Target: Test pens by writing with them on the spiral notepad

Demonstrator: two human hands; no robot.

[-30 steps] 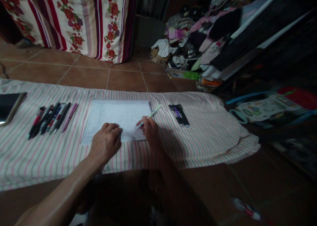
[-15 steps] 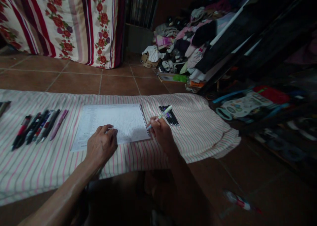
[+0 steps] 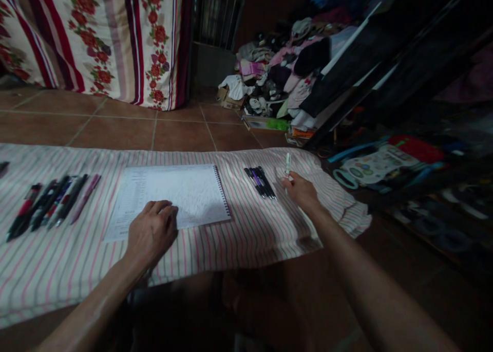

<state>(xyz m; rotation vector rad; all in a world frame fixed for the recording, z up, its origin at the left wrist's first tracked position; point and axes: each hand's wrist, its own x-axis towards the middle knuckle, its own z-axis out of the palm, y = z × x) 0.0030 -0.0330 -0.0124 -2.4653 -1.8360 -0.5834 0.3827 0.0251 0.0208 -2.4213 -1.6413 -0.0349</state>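
Note:
My left hand (image 3: 152,227) rests on the lower part of a spiral notebook (image 3: 181,185), its fingers loosely bent and lying on the page, with nothing visible in them. The notebook lies flat, its wire binding along the right side and small writing faintly visible down the left. My right hand (image 3: 300,187) grips a pale pen (image 3: 287,163), held upright above the cloth to the right of the notebook. Between the notebook and my right hand lies a small group of dark pens (image 3: 261,182), one with a purple part.
A striped cloth (image 3: 246,244) covers the low surface. Several pens and markers (image 3: 50,203) lie in a row at the left. Beyond are a tiled floor (image 3: 127,131), a floral curtain (image 3: 127,43), a heap of clothes (image 3: 285,69), and a backpack (image 3: 385,162) at right.
My right hand has moved right with the pen, from the notebook's binding past the group of dark pens. The pen has turned more upright. My left hand remains on the page.

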